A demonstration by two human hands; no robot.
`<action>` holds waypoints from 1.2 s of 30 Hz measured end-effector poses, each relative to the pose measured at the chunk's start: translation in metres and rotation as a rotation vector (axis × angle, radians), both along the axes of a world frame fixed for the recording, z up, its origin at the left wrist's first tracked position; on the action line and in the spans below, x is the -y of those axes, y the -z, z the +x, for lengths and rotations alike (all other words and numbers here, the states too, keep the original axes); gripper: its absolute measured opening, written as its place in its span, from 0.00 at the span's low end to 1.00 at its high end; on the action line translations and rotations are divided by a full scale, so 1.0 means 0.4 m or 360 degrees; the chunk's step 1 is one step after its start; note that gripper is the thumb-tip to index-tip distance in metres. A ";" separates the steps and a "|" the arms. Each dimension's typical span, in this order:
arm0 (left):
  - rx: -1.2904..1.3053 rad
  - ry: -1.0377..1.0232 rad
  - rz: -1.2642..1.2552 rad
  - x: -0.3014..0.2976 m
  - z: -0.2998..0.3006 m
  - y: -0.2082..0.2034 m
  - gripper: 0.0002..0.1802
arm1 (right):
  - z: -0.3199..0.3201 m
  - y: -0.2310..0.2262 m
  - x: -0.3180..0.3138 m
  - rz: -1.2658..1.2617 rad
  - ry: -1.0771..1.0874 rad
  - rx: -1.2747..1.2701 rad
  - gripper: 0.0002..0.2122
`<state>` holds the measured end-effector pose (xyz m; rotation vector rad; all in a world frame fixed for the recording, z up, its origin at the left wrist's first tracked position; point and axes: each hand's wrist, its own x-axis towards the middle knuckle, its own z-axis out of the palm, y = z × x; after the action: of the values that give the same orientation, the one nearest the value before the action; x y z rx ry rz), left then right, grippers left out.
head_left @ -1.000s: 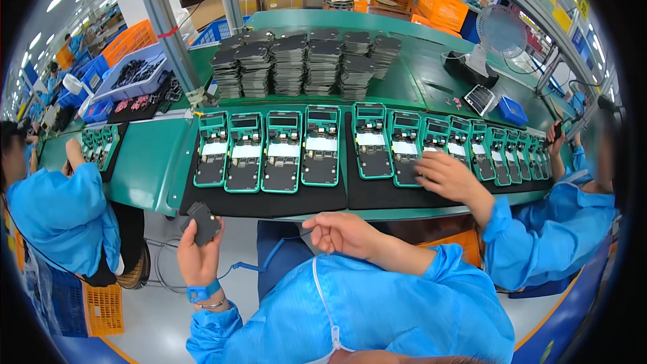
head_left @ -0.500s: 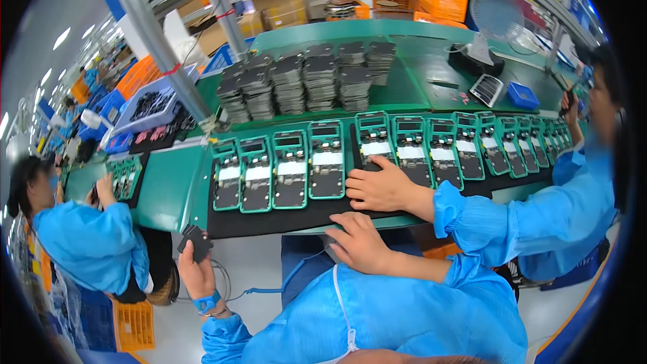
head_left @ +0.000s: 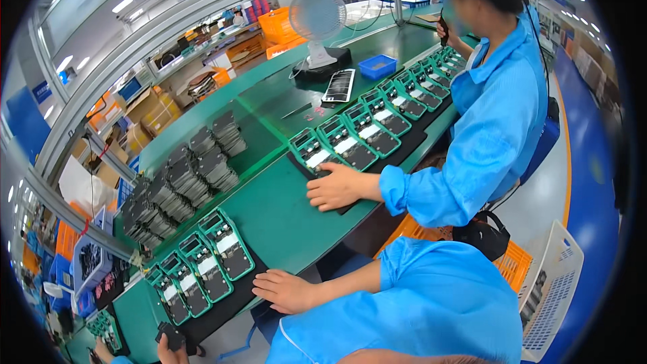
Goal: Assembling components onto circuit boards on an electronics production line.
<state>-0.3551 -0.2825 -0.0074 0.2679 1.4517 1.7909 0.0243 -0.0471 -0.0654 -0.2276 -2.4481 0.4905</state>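
Observation:
At the lower left my left hand (head_left: 172, 353) is closed around a small black blocky object (head_left: 171, 335), whose kind I cannot make out. My right hand (head_left: 290, 291) lies palm down at the table's front edge, fingers stretched, holding nothing. Just left of it a black mat (head_left: 251, 275) carries several green-framed device housings (head_left: 226, 249) with dark plates and white strips. A co-worker's hand (head_left: 335, 187) rests beside another black mat (head_left: 404, 148) with a longer row of similar housings (head_left: 371, 133).
Several stacks of dark flat plates (head_left: 182, 178) stand on the green table (head_left: 269, 199). A fan (head_left: 317, 23), a blue tray (head_left: 377, 66) and a black-and-white panel (head_left: 338, 85) are farther back. The co-worker (head_left: 485, 114) sits close on my right, by a white basket (head_left: 551, 290).
The view has turned to the right. The co-worker's mat and housings now stand apart from mine, with green tabletop between. My left hand still holds the black object.

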 end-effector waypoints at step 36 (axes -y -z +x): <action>-0.0077 0.0971 0.0201 -0.445 0.560 -0.050 0.20 | 0.517 -0.058 -0.333 0.0315 0.1243 -0.0138 0.06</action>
<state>-0.1312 -0.1043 0.0128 0.7378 1.1248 1.3762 0.2312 0.0862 -0.0420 -0.9941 -2.0811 -0.0845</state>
